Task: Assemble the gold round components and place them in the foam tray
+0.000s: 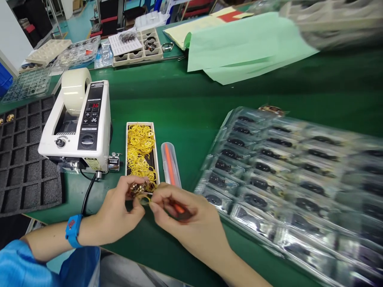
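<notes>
Two hands met low over the green desk (185, 107). The left hand (119, 215), with one blue wristband (73, 230) at its wrist, had its fingers (136, 207) pinched on one small brass part (137, 189). The right hand (185, 223) had thumb and forefinger clenched on one yellow band (144, 198), which was stretched between the two hands and touched the part.

Just beyond the fingertips stood one narrow box (127, 151) heaped with yellow bands, too many and too tangled to count. Beside it on the right lay one clear tube (171, 159) with one orange stick inside, its near end hidden under the right hand. To the right spread one clear blister tray (293, 179) with rows of dark pieces, too blurred to count.

Left of the box sat one white tape dispenser (79, 123) carrying one tape roll (74, 87). Further left lay one black foam tray (24, 159), with two brass pieces in its far cells.

At the far edge were at least two green sheets (239, 48) and one beige tray (137, 50).
</notes>
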`<state>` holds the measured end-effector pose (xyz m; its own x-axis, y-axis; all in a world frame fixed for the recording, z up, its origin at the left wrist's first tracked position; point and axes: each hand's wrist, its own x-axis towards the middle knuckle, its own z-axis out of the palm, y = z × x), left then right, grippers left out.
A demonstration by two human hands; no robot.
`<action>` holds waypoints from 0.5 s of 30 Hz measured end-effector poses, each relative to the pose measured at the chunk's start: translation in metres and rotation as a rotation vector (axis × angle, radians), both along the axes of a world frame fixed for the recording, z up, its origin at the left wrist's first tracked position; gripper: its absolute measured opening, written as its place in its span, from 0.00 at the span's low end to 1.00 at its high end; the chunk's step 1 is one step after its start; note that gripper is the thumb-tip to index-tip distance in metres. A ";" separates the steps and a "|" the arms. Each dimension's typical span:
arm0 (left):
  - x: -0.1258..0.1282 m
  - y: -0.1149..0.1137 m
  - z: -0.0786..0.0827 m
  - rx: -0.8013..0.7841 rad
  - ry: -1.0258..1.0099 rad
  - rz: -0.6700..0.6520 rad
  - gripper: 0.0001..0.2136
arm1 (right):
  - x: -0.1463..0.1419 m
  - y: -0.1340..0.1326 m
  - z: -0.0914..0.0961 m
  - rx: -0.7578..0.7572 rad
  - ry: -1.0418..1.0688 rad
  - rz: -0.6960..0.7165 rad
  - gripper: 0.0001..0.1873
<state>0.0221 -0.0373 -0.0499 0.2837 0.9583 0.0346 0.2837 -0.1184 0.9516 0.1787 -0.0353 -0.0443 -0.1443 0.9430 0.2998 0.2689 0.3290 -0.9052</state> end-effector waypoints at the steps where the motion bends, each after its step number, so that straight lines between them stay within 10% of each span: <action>1: 0.000 0.002 0.000 -0.029 -0.034 0.033 0.18 | 0.003 0.001 0.001 -0.074 0.042 -0.013 0.08; 7: -0.004 0.012 0.009 -0.211 -0.277 0.200 0.15 | 0.016 0.016 -0.007 -0.331 -0.113 -0.043 0.16; 15: -0.014 0.017 0.018 -0.233 -0.318 0.244 0.15 | 0.043 0.001 -0.001 -0.086 -0.370 -0.142 0.08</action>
